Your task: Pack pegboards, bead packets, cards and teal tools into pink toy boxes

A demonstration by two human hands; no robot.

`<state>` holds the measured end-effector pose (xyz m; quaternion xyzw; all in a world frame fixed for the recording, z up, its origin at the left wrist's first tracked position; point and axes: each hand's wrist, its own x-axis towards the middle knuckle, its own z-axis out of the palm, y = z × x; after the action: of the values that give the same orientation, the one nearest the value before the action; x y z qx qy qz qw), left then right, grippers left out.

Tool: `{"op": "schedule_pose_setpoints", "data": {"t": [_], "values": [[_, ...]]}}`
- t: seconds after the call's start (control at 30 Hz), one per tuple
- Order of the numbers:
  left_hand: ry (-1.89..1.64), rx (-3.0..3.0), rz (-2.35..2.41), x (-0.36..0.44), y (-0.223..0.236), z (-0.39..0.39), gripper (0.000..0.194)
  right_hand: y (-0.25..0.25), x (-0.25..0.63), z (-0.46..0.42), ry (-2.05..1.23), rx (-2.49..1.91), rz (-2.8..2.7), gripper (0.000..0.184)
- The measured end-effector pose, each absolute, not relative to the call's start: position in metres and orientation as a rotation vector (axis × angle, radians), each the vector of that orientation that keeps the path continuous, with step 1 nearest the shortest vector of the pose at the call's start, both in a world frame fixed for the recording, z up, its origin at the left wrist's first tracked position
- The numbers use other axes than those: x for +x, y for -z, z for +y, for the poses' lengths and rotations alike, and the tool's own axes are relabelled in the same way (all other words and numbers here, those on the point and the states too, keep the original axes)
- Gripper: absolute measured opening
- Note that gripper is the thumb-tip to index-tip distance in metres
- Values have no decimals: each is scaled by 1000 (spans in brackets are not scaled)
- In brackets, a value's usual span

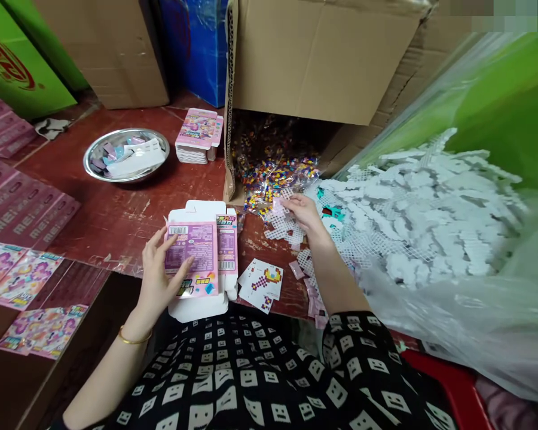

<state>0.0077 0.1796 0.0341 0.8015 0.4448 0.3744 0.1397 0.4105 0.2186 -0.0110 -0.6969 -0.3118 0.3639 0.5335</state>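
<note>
A pink printed carton (201, 246) with white flaps lies over another flat carton (227, 245) at the table's front edge. My left hand (159, 269) grips it by its left side, thumb across the printed face. To the right, my right hand (302, 210) pinches a small pale pink packet (278, 206) above white grid pieces (281, 226). Between my hands lies a white instruction sheet (264, 280) with a pixel pattern. More small pink packets (296, 270) lie below my right forearm.
Bags of colourful beads (269, 179) fill an open cardboard box (314, 60). White grid pieces (448, 215) heap in clear plastic at right. A metal bowl (89, 167), stacked cartons (199, 128) and pink display boxes (22, 206) stand at left.
</note>
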Motion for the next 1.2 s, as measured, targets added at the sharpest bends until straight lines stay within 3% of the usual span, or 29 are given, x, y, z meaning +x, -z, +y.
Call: {"op": "schedule_pose_setpoints", "data": {"t": [0.23,0.53,0.83,1.2], "values": [[-1099,2290,1288,3,-39,176,51,17,365,315,-887,-1801,-627,36],[-1080,2195,1317,-16,-31,175,46,12,406,261,-1213,-1955,-741,31],[-1103,2194,1317,-15,-29,176,44,33,348,303,-929,-2022,-762,27],[-1103,2198,1317,-16,-30,176,41,25,368,325,-769,-2010,-584,21]]}}
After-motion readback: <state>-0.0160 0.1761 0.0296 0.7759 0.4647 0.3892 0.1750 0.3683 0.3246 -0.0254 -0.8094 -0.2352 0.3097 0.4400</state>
